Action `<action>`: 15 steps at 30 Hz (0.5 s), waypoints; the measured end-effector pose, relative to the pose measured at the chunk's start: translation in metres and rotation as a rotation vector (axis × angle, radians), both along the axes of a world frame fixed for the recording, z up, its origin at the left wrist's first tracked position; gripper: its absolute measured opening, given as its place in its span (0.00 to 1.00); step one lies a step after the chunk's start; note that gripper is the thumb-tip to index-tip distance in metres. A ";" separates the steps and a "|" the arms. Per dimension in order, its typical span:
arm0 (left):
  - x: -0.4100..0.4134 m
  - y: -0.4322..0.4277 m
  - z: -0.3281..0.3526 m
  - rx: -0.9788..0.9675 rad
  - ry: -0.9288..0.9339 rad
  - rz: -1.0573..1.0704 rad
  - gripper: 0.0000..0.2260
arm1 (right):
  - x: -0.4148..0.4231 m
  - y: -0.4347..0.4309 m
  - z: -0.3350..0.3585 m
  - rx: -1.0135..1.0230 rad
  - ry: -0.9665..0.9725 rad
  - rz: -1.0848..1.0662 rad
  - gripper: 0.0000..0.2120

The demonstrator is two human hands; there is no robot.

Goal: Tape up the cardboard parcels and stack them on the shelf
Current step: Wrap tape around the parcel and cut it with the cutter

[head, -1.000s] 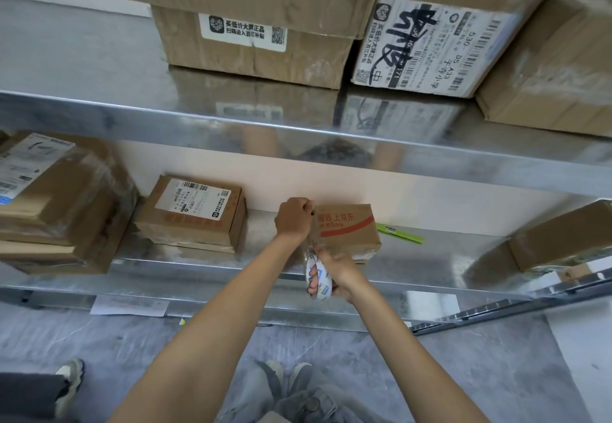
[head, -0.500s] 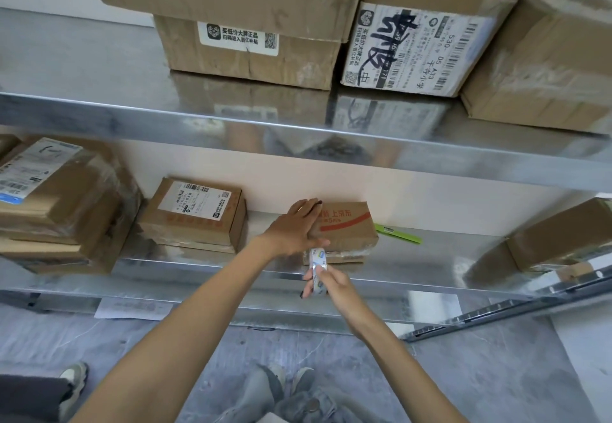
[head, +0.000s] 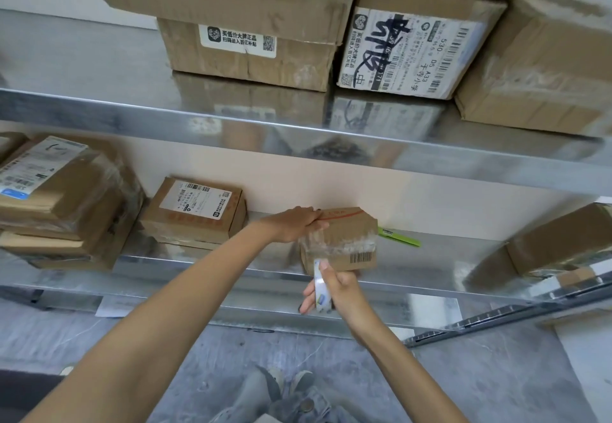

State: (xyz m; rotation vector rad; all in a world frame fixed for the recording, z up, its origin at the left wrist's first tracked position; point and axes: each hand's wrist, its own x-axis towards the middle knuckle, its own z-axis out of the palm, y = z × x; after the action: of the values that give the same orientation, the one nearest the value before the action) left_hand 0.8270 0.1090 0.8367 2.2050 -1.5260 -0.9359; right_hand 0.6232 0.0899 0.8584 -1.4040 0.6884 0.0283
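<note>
A green strip (head: 399,236) lies near the cream wall (head: 430,201), and a paper sheet (head: 107,308) rests on the grey floor (head: 496,383).

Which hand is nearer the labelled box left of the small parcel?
Left: the left hand rests on the parcel, right of the box; the right hand holds tape lower, farther right.

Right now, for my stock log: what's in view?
metal shelf: one, silver, two tiers
small parcel: one, brown, lower tier, front edge
tape roll: one, clear, below small parcel
green strip: one, lower tier, behind small parcel
labelled parcel: one, brown, lower tier, centre-left
film-wrapped parcels: one stack, brown, lower tier, far left
far-right parcel: one, brown, lower tier
upper parcels: five, brown, upper tier
left hand: rests on small parcel
right hand: grips tape roll
</note>
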 end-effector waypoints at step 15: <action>0.015 -0.004 0.003 0.008 0.095 0.046 0.23 | 0.000 0.003 -0.043 -0.027 0.211 -0.145 0.32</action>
State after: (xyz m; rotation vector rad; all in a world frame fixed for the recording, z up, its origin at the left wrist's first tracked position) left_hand 0.8420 0.1045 0.8395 2.1594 -1.4252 -1.0190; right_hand 0.6232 0.0932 0.8153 -1.3851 0.9674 0.0533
